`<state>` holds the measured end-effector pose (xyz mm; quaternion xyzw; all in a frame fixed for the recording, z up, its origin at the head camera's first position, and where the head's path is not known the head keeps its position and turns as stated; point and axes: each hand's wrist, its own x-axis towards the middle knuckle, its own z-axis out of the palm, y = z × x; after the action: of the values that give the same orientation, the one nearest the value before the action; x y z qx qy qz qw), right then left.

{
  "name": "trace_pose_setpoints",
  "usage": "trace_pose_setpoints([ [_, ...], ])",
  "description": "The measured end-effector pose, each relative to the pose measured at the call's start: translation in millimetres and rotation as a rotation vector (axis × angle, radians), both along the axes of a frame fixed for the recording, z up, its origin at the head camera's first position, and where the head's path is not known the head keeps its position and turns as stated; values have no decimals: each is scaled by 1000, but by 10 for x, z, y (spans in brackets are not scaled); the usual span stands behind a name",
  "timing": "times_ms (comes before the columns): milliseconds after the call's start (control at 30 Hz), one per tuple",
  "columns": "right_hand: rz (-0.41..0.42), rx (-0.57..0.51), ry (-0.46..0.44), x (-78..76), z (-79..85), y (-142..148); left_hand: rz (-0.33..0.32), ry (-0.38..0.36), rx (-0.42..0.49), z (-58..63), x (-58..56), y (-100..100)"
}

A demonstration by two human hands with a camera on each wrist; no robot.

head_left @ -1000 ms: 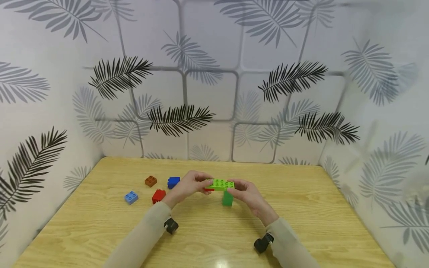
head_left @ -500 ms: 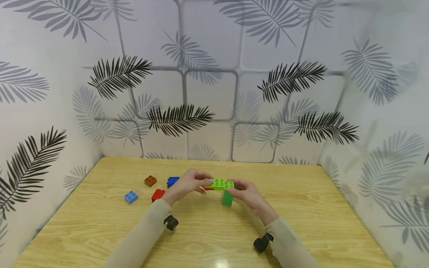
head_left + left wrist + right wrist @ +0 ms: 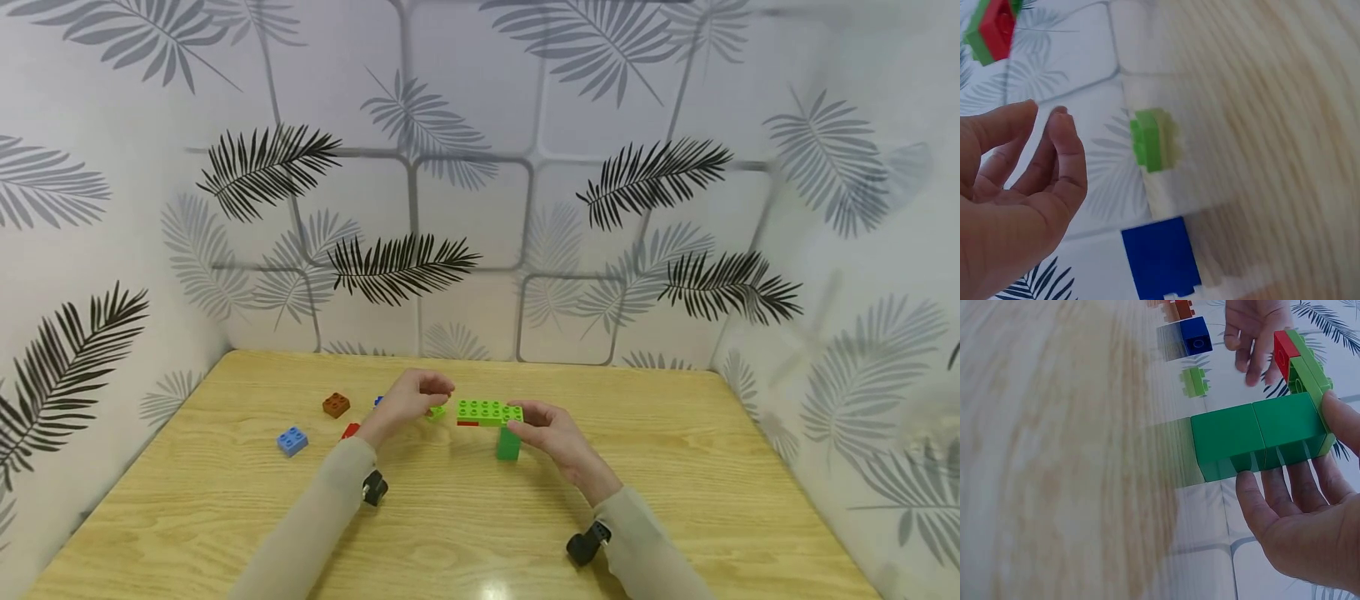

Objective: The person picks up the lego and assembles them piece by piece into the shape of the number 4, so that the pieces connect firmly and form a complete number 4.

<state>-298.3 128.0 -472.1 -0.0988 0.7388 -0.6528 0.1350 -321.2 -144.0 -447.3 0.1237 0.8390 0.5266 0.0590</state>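
A white wall printed with leaves (image 3: 480,212) backs the scene; in front of it spreads the wooden table (image 3: 487,525); both forearms reach in over it, a small black camera at each wrist. The right hand (image 3: 562,437) has a gentle pinch on the build, thumb on its upper right end and fingers along the far side; the left hand (image 3: 409,398) is apart from it, fingers loosely curved, a gap between thumb and fingertips, nothing held.

The build stands upright on the table, near the middle; its post is two stacked dark green blocks (image 3: 1227,444); across the top lies a long lime block (image 3: 487,410), jutting well to the left, with a small red block (image 3: 1282,353) under the free end.

Steadying looks like the step in hand; since the weight hangs to the left, the thumb would do best kept firm at the right end, the post upright and its base flat; any push on the overhang should be met from below, or the joint may peel open.

Beyond the left hand lie a dark blue block (image 3: 1161,257), a loose red block (image 3: 350,431) mostly hidden, a light blue block (image 3: 292,442), a brown block (image 3: 336,405) and, smallest, a short lime block (image 3: 1152,144); no brand, label or lettering can be read anywhere; the studs show too small to tell.
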Motion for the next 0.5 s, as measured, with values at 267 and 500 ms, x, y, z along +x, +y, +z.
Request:
trace_pose_setpoints([
  [267, 4, -3, -14, 7, 12, 13, 39, 52, -201, -84, -91, -29],
  [500, -6, -11, -17, 5, 9, 14, 19, 7, -298, -119, -136, -11],
])
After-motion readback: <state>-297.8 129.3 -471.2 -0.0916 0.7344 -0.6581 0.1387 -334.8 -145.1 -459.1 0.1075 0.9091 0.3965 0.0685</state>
